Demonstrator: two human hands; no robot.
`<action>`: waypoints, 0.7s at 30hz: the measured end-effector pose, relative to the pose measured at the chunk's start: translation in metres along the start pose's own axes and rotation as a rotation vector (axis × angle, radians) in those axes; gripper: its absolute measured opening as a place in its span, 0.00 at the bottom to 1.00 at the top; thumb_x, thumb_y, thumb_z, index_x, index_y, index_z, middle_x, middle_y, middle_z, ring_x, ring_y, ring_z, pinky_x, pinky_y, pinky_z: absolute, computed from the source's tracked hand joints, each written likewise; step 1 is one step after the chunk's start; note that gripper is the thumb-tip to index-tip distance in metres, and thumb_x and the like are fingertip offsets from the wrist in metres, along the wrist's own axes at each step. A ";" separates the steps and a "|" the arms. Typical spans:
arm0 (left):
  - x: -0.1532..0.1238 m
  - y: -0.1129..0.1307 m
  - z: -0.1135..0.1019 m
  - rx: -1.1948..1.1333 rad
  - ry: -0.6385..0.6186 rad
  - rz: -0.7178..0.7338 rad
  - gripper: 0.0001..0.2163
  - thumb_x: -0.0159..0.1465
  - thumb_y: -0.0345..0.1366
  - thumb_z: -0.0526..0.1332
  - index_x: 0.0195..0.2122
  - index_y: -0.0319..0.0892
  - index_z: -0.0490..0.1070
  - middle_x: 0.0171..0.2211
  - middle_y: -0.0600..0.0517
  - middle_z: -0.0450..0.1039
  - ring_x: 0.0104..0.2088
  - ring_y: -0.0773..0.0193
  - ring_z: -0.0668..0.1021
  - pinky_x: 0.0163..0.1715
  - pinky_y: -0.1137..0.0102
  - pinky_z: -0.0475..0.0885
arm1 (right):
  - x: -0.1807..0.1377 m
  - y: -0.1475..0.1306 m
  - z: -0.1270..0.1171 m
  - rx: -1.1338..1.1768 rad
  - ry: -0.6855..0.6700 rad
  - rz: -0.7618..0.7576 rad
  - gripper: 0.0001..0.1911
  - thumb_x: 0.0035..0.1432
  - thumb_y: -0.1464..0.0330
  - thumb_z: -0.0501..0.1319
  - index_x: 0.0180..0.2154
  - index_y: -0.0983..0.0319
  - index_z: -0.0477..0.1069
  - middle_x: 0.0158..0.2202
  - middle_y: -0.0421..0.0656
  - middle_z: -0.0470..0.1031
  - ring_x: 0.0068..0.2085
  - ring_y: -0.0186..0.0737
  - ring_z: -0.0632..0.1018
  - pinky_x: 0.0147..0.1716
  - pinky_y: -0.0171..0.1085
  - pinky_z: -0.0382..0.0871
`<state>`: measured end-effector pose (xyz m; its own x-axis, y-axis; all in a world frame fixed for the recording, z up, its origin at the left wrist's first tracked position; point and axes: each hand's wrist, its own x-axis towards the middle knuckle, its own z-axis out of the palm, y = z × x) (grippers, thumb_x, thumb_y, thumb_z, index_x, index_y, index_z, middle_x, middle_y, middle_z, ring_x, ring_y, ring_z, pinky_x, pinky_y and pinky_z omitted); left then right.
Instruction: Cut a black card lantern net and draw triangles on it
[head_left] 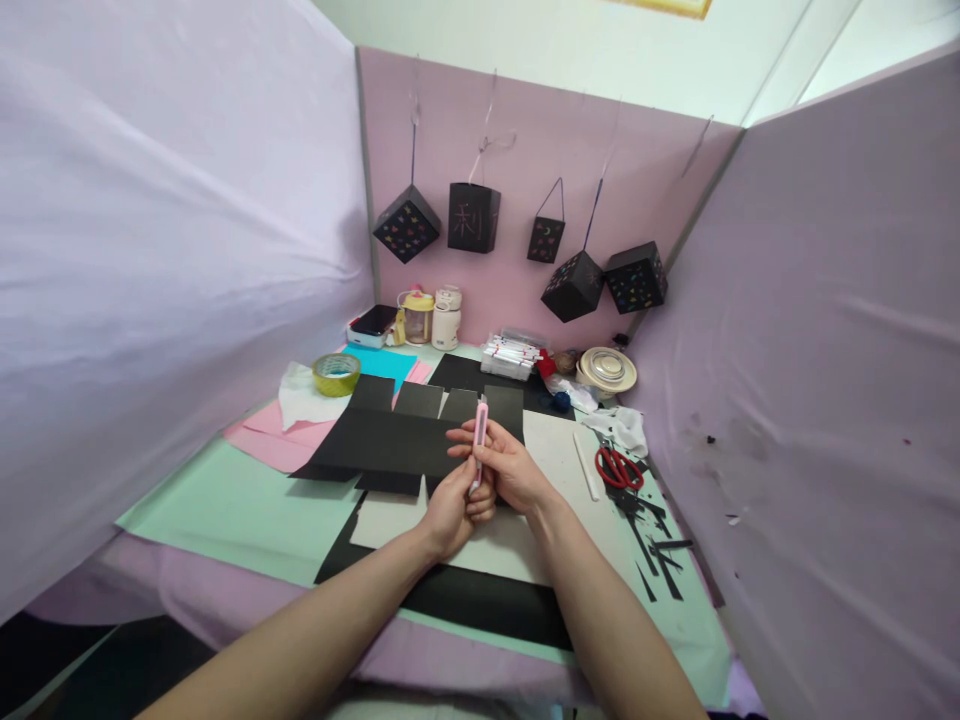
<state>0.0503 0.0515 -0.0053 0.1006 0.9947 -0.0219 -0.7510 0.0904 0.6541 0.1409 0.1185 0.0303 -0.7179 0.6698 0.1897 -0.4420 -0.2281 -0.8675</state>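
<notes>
Both hands meet around a small pink utility knife point(481, 430), which points up and away from me above the table. My left hand point(456, 508) is closed around its lower end, thumb upward and fingers curled. With thumb and fingers, my right hand point(511, 468) pinches the knife from the right side. A short bit of blade seems to show at the top, too small to be sure. Beneath and behind the hands lies a black card sheet point(390, 445) with slits cut into its edges, its flaps partly raised. Under it is a pale board point(386, 518).
Red-handled scissors point(619, 467), a white stick point(586, 466) and black paper scraps point(660, 550) lie at right. A tape roll point(336, 374) rests at left. Behind stand bottles point(446, 318) and a marker box point(511, 355); black paper lanterns point(474, 217) hang above.
</notes>
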 end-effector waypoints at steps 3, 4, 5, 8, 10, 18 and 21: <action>0.000 0.000 0.000 -0.003 -0.003 0.002 0.21 0.60 0.52 0.65 0.29 0.42 0.57 0.16 0.64 0.50 0.15 0.77 0.51 0.16 0.79 0.48 | 0.000 0.000 0.000 0.005 -0.012 0.003 0.17 0.54 0.68 0.69 0.45 0.59 0.70 0.49 0.46 0.78 0.44 0.38 0.80 0.42 0.35 0.73; 0.000 0.000 0.000 -0.003 -0.005 0.001 0.21 0.61 0.52 0.65 0.29 0.42 0.57 0.16 0.64 0.50 0.15 0.77 0.52 0.16 0.79 0.48 | 0.000 0.000 0.000 0.008 -0.016 0.006 0.17 0.54 0.68 0.69 0.45 0.59 0.70 0.50 0.46 0.78 0.44 0.38 0.80 0.41 0.35 0.73; 0.000 0.000 0.000 -0.004 -0.008 0.000 0.21 0.61 0.52 0.65 0.29 0.42 0.57 0.17 0.64 0.49 0.15 0.77 0.52 0.16 0.79 0.48 | 0.000 -0.001 0.000 0.011 -0.020 0.010 0.17 0.54 0.68 0.69 0.45 0.59 0.70 0.50 0.46 0.77 0.44 0.38 0.80 0.41 0.35 0.74; -0.001 0.000 0.000 -0.006 -0.015 -0.003 0.21 0.61 0.52 0.65 0.29 0.42 0.57 0.16 0.64 0.48 0.15 0.76 0.51 0.16 0.79 0.47 | -0.001 -0.002 0.000 0.017 -0.029 0.019 0.17 0.53 0.68 0.69 0.44 0.58 0.69 0.50 0.45 0.77 0.44 0.39 0.80 0.40 0.35 0.74; -0.001 0.001 0.001 -0.008 -0.016 -0.004 0.21 0.60 0.52 0.65 0.29 0.42 0.57 0.16 0.64 0.48 0.15 0.77 0.50 0.16 0.79 0.47 | -0.001 -0.002 0.000 0.021 -0.035 0.023 0.17 0.52 0.69 0.70 0.44 0.58 0.69 0.50 0.45 0.78 0.44 0.39 0.80 0.41 0.35 0.74; -0.001 0.002 0.001 -0.018 -0.014 -0.007 0.21 0.59 0.50 0.67 0.29 0.42 0.58 0.16 0.64 0.49 0.15 0.77 0.50 0.16 0.79 0.46 | -0.001 -0.003 -0.001 0.047 -0.057 0.026 0.17 0.52 0.70 0.70 0.44 0.59 0.70 0.49 0.44 0.78 0.45 0.37 0.80 0.43 0.34 0.73; -0.001 0.001 0.002 -0.023 -0.014 -0.007 0.20 0.60 0.50 0.66 0.29 0.42 0.58 0.16 0.64 0.49 0.15 0.76 0.50 0.16 0.79 0.47 | -0.002 -0.003 0.000 0.042 -0.050 0.032 0.18 0.52 0.69 0.70 0.44 0.59 0.70 0.49 0.44 0.78 0.45 0.37 0.80 0.43 0.35 0.73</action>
<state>0.0504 0.0504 -0.0032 0.1154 0.9932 -0.0156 -0.7650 0.0989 0.6363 0.1436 0.1184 0.0327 -0.7576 0.6256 0.1861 -0.4399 -0.2788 -0.8537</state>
